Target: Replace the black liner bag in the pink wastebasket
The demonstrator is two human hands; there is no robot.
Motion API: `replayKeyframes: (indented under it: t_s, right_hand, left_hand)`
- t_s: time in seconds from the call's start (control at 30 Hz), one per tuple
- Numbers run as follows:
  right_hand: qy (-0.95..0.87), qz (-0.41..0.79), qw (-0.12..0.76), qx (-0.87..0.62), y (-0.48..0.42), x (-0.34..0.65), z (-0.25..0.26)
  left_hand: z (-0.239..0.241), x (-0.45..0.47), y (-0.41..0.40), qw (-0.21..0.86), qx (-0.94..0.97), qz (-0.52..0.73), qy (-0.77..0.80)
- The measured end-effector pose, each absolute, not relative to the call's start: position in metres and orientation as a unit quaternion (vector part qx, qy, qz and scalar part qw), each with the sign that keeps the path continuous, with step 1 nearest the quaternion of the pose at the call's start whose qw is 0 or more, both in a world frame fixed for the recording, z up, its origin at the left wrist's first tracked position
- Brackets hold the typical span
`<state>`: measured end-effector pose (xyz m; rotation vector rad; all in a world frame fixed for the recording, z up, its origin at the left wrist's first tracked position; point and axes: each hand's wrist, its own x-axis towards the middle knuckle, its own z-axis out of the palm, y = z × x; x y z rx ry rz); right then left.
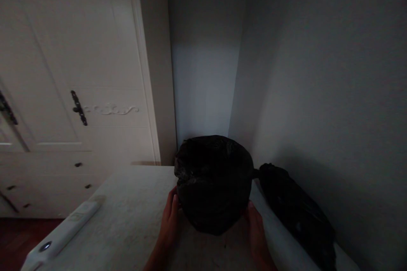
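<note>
A wide, rounded shape wrapped in black plastic bag stands on a worn white top. It is too dark to make out what is inside it or whether its upper side is hollow. My left hand presses against its lower left side, fingers partly hidden behind the plastic. On the lower right side my right hand holds it the same way, thumb towards me. A second black plastic bag, crumpled and long, lies to the right of my right hand, along the wall.
The white top has a raised white edge piece with a round dark spot at the left. Behind it stands a white wardrobe with dark handles. Grey walls meet in a corner ahead. Reddish floor shows lower left.
</note>
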<state>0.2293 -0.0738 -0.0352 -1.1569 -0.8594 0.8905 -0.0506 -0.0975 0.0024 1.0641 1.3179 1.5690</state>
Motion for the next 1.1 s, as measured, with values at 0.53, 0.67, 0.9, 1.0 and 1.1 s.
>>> replayKeyframes:
  t_s: [0.53,0.67,0.9,1.0,1.1]
  right_hand:
    - [-0.385,0.412,0.655,-0.504,-0.074,0.2294,-0.0298]
    - [-0.392,0.419,0.649,-0.499,-0.0757,0.2293,-0.0284]
    - [-0.395,0.427,0.645,-0.495,-0.0765,0.229,-0.0295]
    - [-0.398,0.427,0.646,-0.492,-0.0762,0.2288,-0.0317]
    - [-0.398,0.422,0.649,-0.492,-0.0759,0.2281,-0.0331]
  left_hand:
    - [-0.0006,-0.0525,-0.0946,0.398,0.423,0.631,0.515]
    - [0.0023,-0.0515,-0.0951,0.407,0.419,0.631,0.511]
    - [0.0058,-0.0502,-0.0972,0.408,0.41,0.637,0.509]
    - [0.0069,-0.0497,-0.098,0.413,0.406,0.636,0.51]
    - [0.0068,-0.0504,-0.0973,0.398,0.414,0.637,0.515]
